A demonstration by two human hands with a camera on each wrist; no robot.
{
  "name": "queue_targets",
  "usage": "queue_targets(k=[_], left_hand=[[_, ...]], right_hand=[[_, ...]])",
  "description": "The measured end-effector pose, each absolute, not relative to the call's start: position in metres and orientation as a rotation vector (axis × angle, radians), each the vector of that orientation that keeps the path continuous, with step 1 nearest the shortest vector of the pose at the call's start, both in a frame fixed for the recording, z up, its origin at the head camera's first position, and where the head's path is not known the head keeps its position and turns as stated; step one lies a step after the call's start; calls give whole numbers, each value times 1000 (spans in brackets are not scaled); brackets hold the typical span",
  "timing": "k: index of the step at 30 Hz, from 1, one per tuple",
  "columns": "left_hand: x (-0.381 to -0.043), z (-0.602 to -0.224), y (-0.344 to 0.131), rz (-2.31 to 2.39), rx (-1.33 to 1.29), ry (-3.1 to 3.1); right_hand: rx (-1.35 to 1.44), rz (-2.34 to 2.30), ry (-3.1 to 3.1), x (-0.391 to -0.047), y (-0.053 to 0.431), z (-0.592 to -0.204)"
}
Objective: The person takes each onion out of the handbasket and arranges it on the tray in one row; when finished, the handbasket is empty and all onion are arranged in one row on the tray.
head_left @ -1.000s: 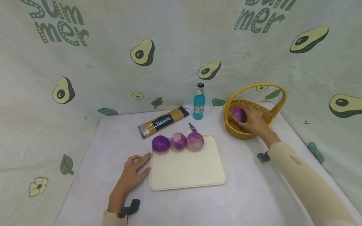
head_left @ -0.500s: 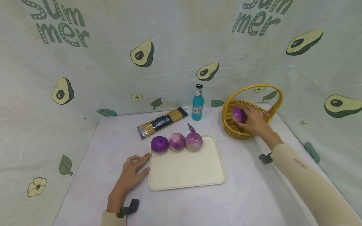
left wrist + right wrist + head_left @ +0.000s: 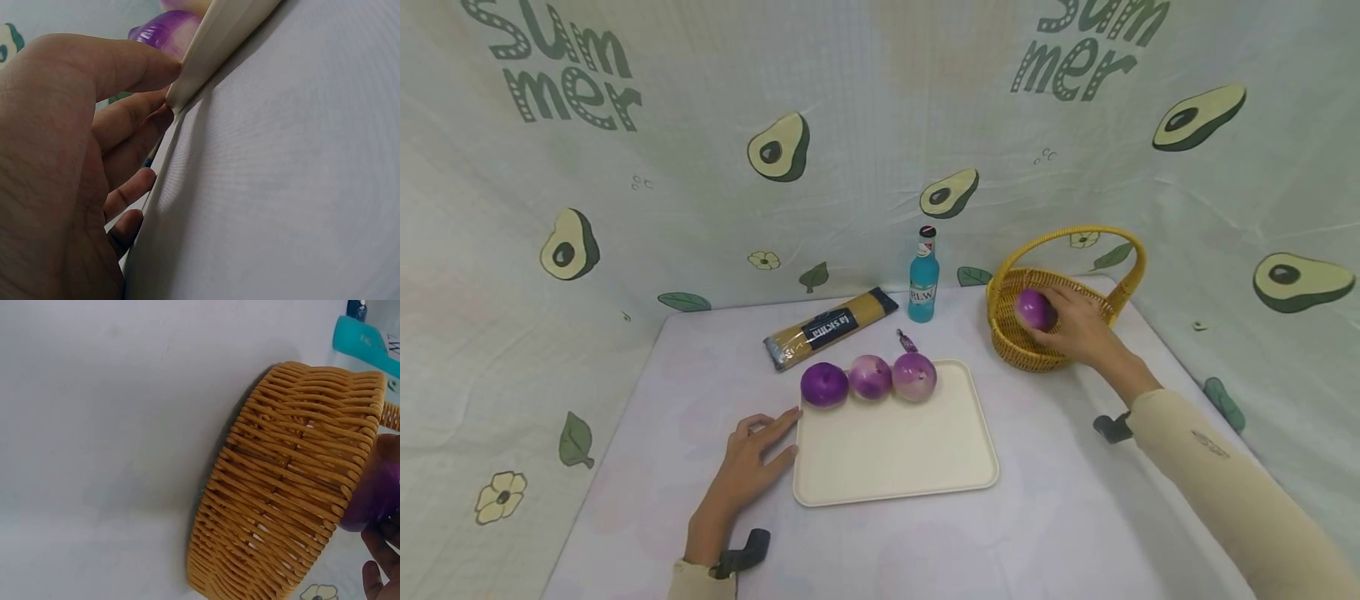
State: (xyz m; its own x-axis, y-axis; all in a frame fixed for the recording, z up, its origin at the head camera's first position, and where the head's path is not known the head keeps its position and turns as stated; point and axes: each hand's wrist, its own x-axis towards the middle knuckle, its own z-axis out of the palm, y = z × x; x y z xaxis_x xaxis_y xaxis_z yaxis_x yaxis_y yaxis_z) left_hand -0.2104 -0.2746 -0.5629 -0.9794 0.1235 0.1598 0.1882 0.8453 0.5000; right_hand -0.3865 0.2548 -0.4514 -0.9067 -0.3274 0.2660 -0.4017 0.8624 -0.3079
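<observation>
My right hand (image 3: 1081,329) holds a round purple onion-like vegetable (image 3: 1033,309) between thumb and fingers, over the yellow wicker basket (image 3: 1024,357). In the right wrist view the same vegetable (image 3: 375,497) shows at the rim of the basket (image 3: 281,481), and the hand (image 3: 387,550) is mostly cut off. At the cream tray (image 3: 895,458), my left hand (image 3: 751,462) touches the left edge with index finger and thumb spread apart. Up close, the thumb and fingers of the left hand (image 3: 75,125) rest against the tray's side (image 3: 209,53).
A dark purple vegetable (image 3: 824,385) and two paler ones (image 3: 870,377) line the tray's back edge. Behind them lie a pack of spaghetti (image 3: 831,328) and a small purple wrapped item (image 3: 907,341). A blue bottle (image 3: 923,287) stands upright left of the basket.
The view has shifted slightly. My right hand stays over the basket with the purple vegetable in its grip, its forearm a little lower; the left hand keeps its place at the tray.
</observation>
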Motion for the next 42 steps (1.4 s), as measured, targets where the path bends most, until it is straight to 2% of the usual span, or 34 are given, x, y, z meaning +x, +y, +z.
queue_targets(k=[42], left_hand=[[-210, -564, -274, -830, -237, -2894]], right_hand=[[715, 523, -2688, -339, 240, -437]])
